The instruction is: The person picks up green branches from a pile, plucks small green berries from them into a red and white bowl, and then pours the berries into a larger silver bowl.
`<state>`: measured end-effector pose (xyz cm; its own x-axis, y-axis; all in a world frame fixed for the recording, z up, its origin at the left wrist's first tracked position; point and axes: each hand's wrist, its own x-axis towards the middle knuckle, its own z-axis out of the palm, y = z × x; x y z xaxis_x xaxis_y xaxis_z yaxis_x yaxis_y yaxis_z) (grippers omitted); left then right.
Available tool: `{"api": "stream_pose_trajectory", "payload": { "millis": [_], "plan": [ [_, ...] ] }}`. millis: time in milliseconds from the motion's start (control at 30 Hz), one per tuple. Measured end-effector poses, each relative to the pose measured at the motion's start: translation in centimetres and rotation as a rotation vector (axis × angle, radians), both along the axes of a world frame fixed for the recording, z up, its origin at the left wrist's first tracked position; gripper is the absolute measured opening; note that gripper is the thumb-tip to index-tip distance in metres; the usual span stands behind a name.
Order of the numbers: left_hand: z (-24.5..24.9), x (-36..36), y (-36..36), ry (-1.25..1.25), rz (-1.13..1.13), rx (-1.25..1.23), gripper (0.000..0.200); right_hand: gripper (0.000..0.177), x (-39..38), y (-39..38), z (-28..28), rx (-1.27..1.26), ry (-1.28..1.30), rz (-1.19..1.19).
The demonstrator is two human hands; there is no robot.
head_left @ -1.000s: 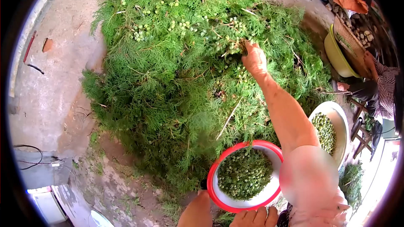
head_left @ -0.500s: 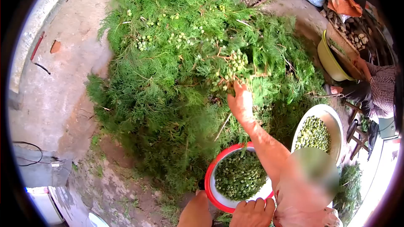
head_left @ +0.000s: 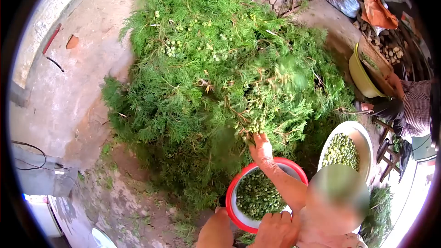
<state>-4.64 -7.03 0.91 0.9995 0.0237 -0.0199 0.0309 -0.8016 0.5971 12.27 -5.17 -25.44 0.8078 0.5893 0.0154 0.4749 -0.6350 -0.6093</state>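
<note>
My right hand (head_left: 262,149) is closed on a leafy cypress branch (head_left: 252,121) with clusters of pale green cones. It hangs low over the large heap of cut cypress (head_left: 179,82), just above the far rim of a red-rimmed white basin (head_left: 231,188). Many loose green cones (head_left: 259,197) fill that basin. My left hand (head_left: 278,228) lies at the near rim of the basin with its fingers curled. What it holds, if anything, is hidden.
At right stands a pale basin (head_left: 365,151) part-filled with lighter cones (head_left: 341,151). Beyond it, a person in a checked sleeve (head_left: 415,105) sits by a yellow tub (head_left: 360,76) holding a woven tray (head_left: 374,59). A blurred patch (head_left: 340,197) covers the lower right.
My right hand has come back toward me, from over the heap to the basin's far rim, with cypress in its grip. My left hand stays by the near rim.
</note>
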Motion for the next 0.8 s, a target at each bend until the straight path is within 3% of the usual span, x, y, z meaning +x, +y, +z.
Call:
{"api": "stream_pose_trajectory", "payload": {
  "millis": [100, 200, 333, 367, 467, 533, 600, 700, 800],
  "plan": [
    [0.0, 0.2, 0.0, 0.046, -0.01, 0.07, 0.015, 0.06, -0.1, 0.3, 1.7, -0.118, -0.019, 0.027],
    [-1.0, 0.2, -0.3, 0.042, 0.019, -0.003, 0.016, 0.068, -0.9, 0.4, 4.0, -0.232, 0.159, 0.044],
    [-0.1, 0.5, 0.2, -0.148, 0.151, -0.131, 0.02, 0.048, -0.9, 0.0, 8.2, -0.39, 0.224, 0.291],
    [0.2, 0.4, 0.5, -0.195, 0.178, -0.127, 0.021, 0.035, -1.3, -0.1, 8.5, -0.252, 0.071, 0.303],
    [1.1, 0.2, 1.2, -0.266, 0.25, -0.201, 0.021, 0.025, -0.5, 1.8, 9.3, -0.142, -0.305, 0.508],
    [1.1, -0.4, 1.8, -0.236, 0.249, -0.245, 0.021, 0.018, 0.1, 4.4, 10.6, 0.153, -0.23, 0.471],
    [1.0, -1.0, 2.6, -0.212, 0.245, -0.245, 0.023, 0.02, 1.0, 7.3, 10.3, 0.134, -0.102, 0.432],
    [2.1, -1.5, 3.8, -0.317, 0.327, -0.332, 0.029, 0.028, 2.3, 12.4, 11.3, 0.267, -0.131, 0.413],
    [2.5, -2.4, 4.7, -0.353, 0.386, -0.406, 0.034, 0.03, 3.9, 17.2, 12.1, 0.211, -0.143, 0.397]
  ]
}}
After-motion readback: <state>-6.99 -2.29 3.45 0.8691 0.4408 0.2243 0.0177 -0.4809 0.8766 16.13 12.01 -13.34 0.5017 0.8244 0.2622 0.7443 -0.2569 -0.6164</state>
